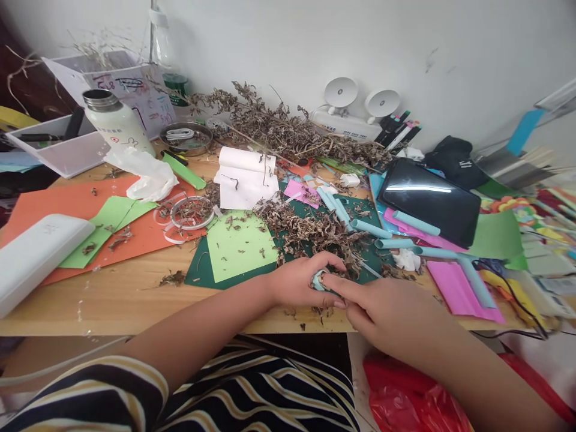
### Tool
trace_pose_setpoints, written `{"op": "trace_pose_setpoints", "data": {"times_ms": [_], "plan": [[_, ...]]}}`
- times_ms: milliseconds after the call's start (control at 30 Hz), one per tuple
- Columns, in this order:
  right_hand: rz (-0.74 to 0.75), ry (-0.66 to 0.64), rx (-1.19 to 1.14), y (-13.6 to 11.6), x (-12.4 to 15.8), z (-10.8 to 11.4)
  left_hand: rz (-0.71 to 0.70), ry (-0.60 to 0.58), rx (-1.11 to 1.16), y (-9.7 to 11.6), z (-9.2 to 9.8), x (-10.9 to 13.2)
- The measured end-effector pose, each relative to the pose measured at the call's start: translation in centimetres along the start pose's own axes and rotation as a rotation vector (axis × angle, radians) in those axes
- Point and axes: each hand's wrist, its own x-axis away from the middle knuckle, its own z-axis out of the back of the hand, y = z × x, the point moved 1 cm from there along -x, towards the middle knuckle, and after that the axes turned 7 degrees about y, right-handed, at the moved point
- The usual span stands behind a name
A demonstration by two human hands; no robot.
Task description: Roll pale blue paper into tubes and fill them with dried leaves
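Note:
My left hand (299, 282) is wrapped around a short light-blue paper tube (318, 279), with the tube's mouth facing up between thumb and fingers. Bits of dried leaf show at the opening. The index finger of my right hand (387, 306) stretches out and presses at that mouth; its other fingers are partly hidden below, and I see nothing held in this hand. Just beyond both hands, a heap of crumbled dried leaves (315, 231) lies on a dark green mat (198, 270). Leaf crumbs are scattered over a light-green paper sheet (240, 246).
More blue paper tubes (396, 243) lie to the right, near a black tablet (427, 198) and pink paper (463, 291). Dried stalks (288, 129) pile up along the wall. At left stand an uncapped bottle (119, 120) and a white case (45, 258). A tape roll (191, 213) sits mid-left.

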Motion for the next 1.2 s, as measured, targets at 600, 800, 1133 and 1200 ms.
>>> {"op": "trace_pose_setpoints", "data": {"times_ms": [600,800,1133,1200], "plan": [[0.127,0.479,-0.482,0.7,-0.3,-2.7,0.012,-0.064,-0.106,-0.2,-0.2,-0.2],[0.149,0.575,-0.475,0.8,0.2,-2.7,-0.017,-0.06,-0.057,-0.2,-0.2,-0.2],[0.194,0.528,-0.344,0.8,0.4,-2.9,-0.01,-0.077,-0.075,0.0,-0.2,-0.2],[0.198,0.514,-0.337,0.8,0.5,-3.0,0.003,-0.078,-0.083,0.1,-0.2,-0.2]]}}
